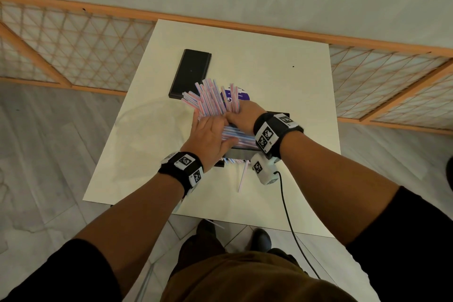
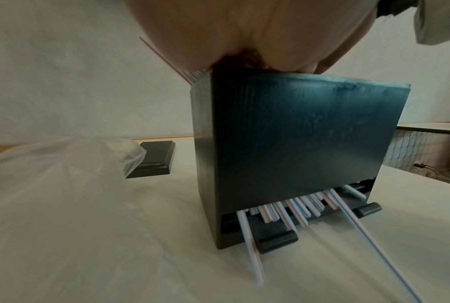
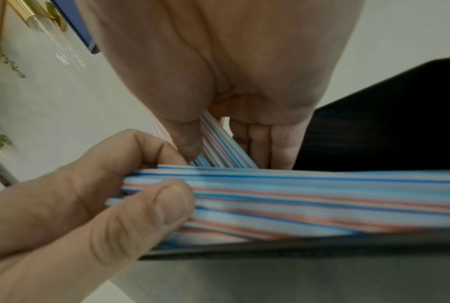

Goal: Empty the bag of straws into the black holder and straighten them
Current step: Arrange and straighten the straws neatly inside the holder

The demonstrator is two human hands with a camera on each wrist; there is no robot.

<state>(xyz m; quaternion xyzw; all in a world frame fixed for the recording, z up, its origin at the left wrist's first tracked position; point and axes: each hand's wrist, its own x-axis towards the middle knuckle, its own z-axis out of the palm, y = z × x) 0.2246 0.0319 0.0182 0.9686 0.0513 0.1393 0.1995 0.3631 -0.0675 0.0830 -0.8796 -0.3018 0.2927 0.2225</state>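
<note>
A black box-shaped holder (image 2: 296, 147) stands upright on a white desk (image 1: 282, 76), its top open and a slot along its base. Striped straws (image 1: 210, 98) in white, blue and red fan out untidily above its far left end, while another layer lies flat along the open top (image 3: 296, 201). Several straw ends poke out of the bottom slot (image 2: 293, 211), two reaching well onto the desk, and one loose straw (image 1: 242, 176) lies on the desk in front of the holder. A clear, crumpled plastic bag (image 2: 63, 184) lies flat to the holder's left.
</note>
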